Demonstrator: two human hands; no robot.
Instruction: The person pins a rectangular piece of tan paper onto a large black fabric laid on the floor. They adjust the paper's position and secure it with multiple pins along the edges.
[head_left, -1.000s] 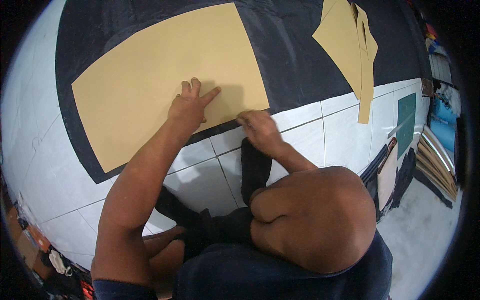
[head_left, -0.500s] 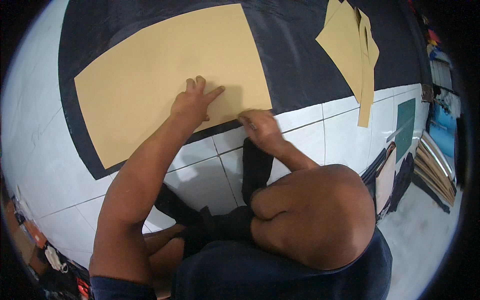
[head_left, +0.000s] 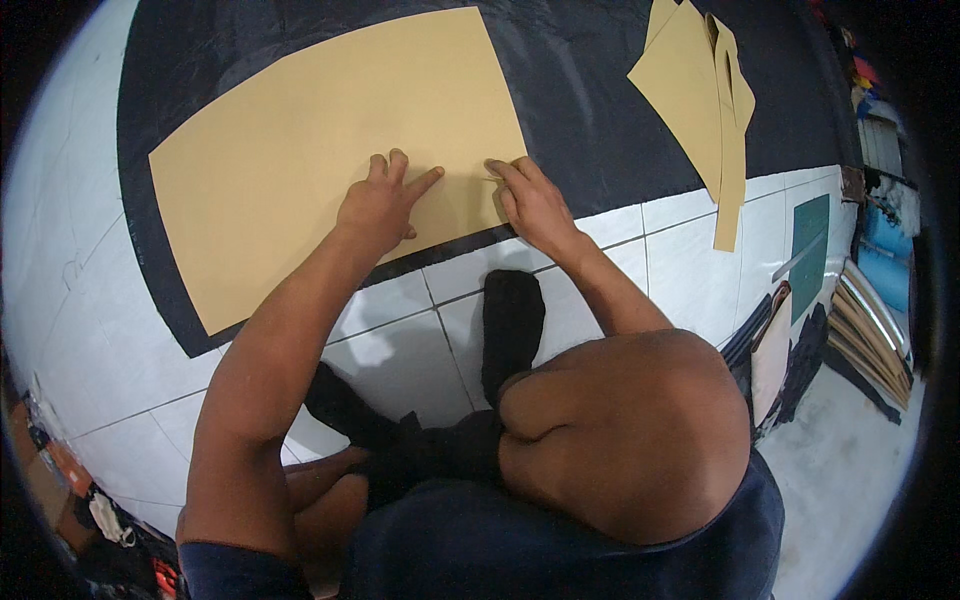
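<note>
A large tan paper pattern piece [head_left: 300, 170] with a curved far edge lies flat on a spread of black fabric [head_left: 590, 110]. My left hand [head_left: 380, 212] presses on the pattern near its near edge, fingers spread. Over the pattern's near right corner is my right hand [head_left: 537, 208], its thumb and fingers drawn together. A thin, pale sliver shows at those fingertips, too small to name. The right hand hides that corner of the pattern.
Several narrower tan pattern pieces [head_left: 690, 95] lie at the far right, one strip reaching past the fabric onto the white tiled floor [head_left: 610, 270]. A green mat [head_left: 810, 245] and rolled or stacked boards [head_left: 865, 335] are at the right. My black-socked foot [head_left: 513, 320] stands close to the fabric's edge.
My right hand has moved away from me, from the fabric's near edge onto the pattern's right corner. The left hand stays pressed in nearly the same place.
</note>
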